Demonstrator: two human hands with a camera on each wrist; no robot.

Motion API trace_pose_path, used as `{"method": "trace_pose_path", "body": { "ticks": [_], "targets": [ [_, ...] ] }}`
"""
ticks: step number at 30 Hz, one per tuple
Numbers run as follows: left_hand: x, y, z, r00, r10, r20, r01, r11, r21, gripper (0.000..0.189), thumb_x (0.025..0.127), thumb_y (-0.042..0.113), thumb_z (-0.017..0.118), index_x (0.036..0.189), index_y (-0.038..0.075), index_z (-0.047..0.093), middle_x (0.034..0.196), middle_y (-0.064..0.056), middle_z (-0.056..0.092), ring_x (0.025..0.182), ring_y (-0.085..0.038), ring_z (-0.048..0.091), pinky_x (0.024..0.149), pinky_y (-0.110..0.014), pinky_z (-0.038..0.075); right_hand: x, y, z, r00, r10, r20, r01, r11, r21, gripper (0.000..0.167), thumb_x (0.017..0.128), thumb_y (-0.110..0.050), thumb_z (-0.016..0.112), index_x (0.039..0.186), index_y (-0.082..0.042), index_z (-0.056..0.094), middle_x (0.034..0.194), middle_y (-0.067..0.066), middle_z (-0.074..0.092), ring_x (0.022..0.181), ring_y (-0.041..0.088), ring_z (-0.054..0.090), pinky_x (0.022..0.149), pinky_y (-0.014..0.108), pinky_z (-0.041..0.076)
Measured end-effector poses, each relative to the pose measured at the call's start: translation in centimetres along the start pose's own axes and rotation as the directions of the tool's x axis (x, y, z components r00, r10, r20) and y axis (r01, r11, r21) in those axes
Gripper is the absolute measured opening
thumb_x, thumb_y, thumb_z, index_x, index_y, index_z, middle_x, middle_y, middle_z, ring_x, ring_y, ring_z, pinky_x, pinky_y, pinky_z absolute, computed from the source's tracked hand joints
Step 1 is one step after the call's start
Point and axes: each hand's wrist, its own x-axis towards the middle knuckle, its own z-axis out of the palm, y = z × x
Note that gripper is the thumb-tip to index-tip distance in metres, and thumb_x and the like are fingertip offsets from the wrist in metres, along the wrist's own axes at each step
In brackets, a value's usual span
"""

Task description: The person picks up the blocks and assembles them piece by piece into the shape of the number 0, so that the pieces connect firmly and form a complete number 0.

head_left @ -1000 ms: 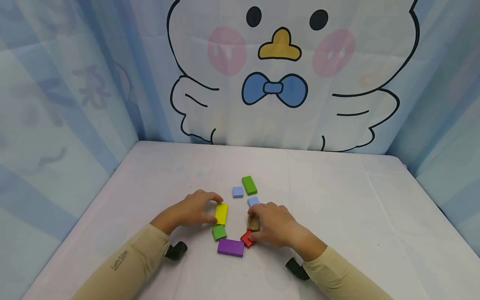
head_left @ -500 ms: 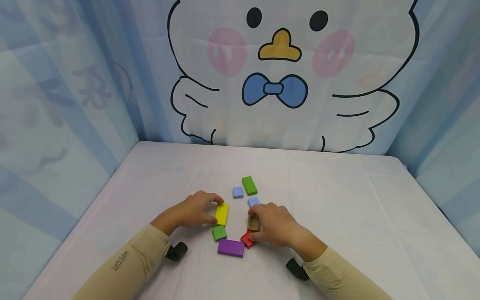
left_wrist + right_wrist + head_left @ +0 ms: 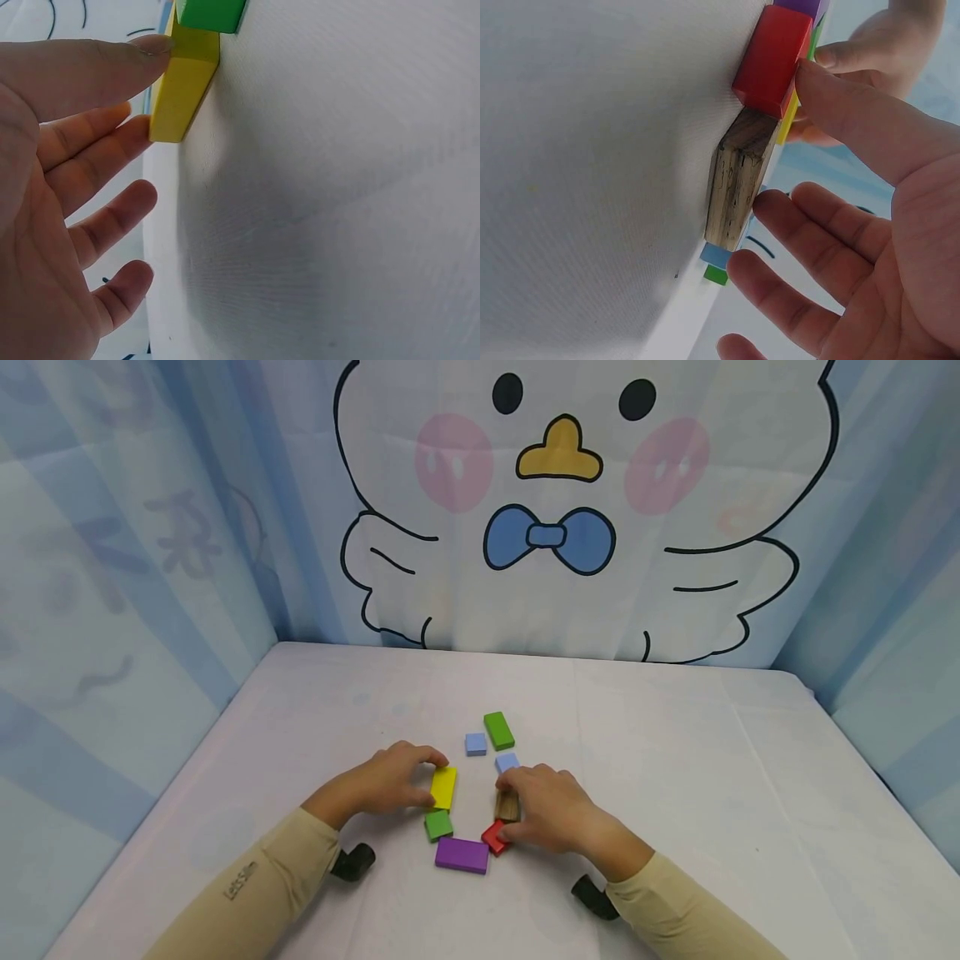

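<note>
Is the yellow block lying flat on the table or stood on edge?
Flat. The yellow block lies broad face down on the table, with the left hand pinching its sides between thumb and fingers.

In the head view, much of the brown block point(image 3: 507, 806) and part of the red block point(image 3: 493, 837) are covered by the right hand point(image 3: 551, 810). The left edge of the yellow block point(image 3: 442, 787) is hidden behind the left hand point(image 3: 382, 781). Both forearms are cut off by the bottom edge. In the left wrist view, the green block point(image 3: 212, 13) is cropped at the top. In the right wrist view, only a corner of the purple block point(image 3: 804, 7) is shown.
</note>
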Motion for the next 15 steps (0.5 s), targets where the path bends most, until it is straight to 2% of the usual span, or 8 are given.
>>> {"method": "trace_pose_path", "body": {
  "ticks": [9, 12, 15],
  "targets": [
    [0.2, 0.4, -0.3, 1.000, 0.004, -0.011, -0.005, 0.998, -0.058, 0.053, 0.089, 0.026, 0.077, 0.137, 0.018, 0.058, 0.139, -0.005, 0.055, 0.127, -0.027, 0.048, 0.106, -0.049, 0.041, 0.0, 0.1, 0.0, 1.000, -0.006, -0.006, 0.006, 1.000, 0.005, 0.048, 0.082, -0.030, 0.082, 0.121, -0.011, 0.063, 0.111, 0.002, 0.065, 0.105, 0.026, 0.056, 0.086, 0.046, 0.045],
    [0.7, 0.5, -0.4, 0.999, 0.019, -0.036, -0.022, 0.996, -0.083, 0.050, 0.090, 0.025, 0.075, 0.136, 0.016, 0.059, 0.137, -0.003, 0.058, 0.129, -0.027, 0.049, 0.106, -0.048, 0.041, 0.0, 0.1, 0.0, 1.000, -0.008, -0.006, 0.008, 1.000, 0.007, 0.048, 0.082, -0.031, 0.082, 0.121, -0.011, 0.063, 0.111, 0.001, 0.065, 0.106, 0.026, 0.056, 0.087, 0.047, 0.045],
    [1.5, 0.5, -0.5, 0.998, 0.003, -0.057, -0.009, 0.994, -0.105, 0.047, 0.091, 0.026, 0.075, 0.135, 0.016, 0.061, 0.135, -0.002, 0.059, 0.129, -0.027, 0.049, 0.106, -0.047, 0.042, 0.0, 0.1, 0.0, 1.000, -0.006, -0.004, 0.006, 1.000, 0.006, 0.048, 0.082, -0.031, 0.083, 0.121, -0.011, 0.063, 0.111, 0.001, 0.065, 0.106, 0.025, 0.056, 0.087, 0.047, 0.044]
  ]
}}
